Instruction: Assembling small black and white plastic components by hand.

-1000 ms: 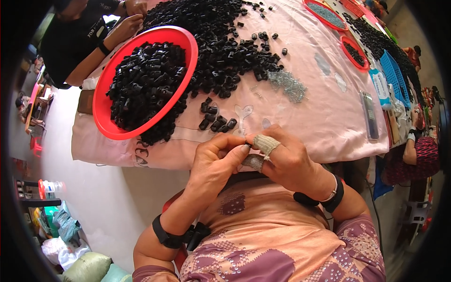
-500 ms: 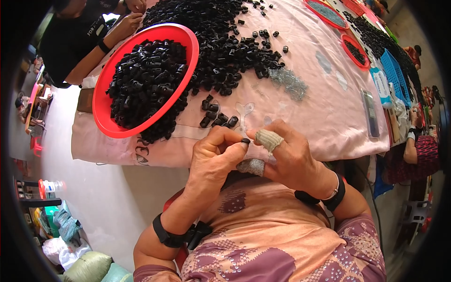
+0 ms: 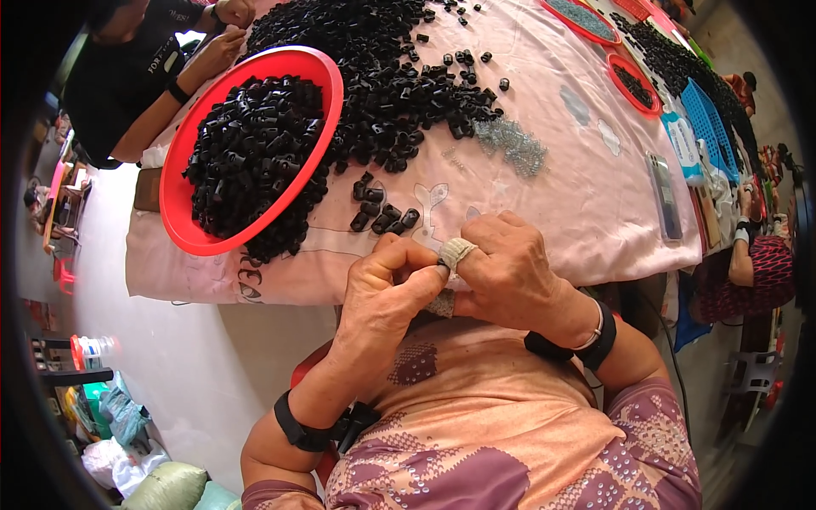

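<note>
Between the thumb and forefinger of my left hand (image 3: 378,289), a small black plastic part (image 3: 443,265) is pinched, mostly covered by fingers. My right hand (image 3: 514,276) is curled against it from the other side, and its forefinger and thumb wear knitted cloth covers (image 3: 456,252). Both hands meet just over the table's near edge. Beyond them lie several loose black cylindrical parts (image 3: 384,212). A heap of small metal springs (image 3: 514,146) rests farther off on the pink cloth (image 3: 586,212).
A tilted red basin (image 3: 337,98) full of black parts stands at left, beside a large pile (image 3: 382,93). Across the left corner, a person (image 3: 140,81) works. At right are a phone-like flat object (image 3: 665,197), a blue basket (image 3: 710,123) and red trays (image 3: 633,85).
My right hand has moved left and closed in on the black part, its covered forefinger now against it. The left hand keeps its pinch. The whole view has shifted slightly.
</note>
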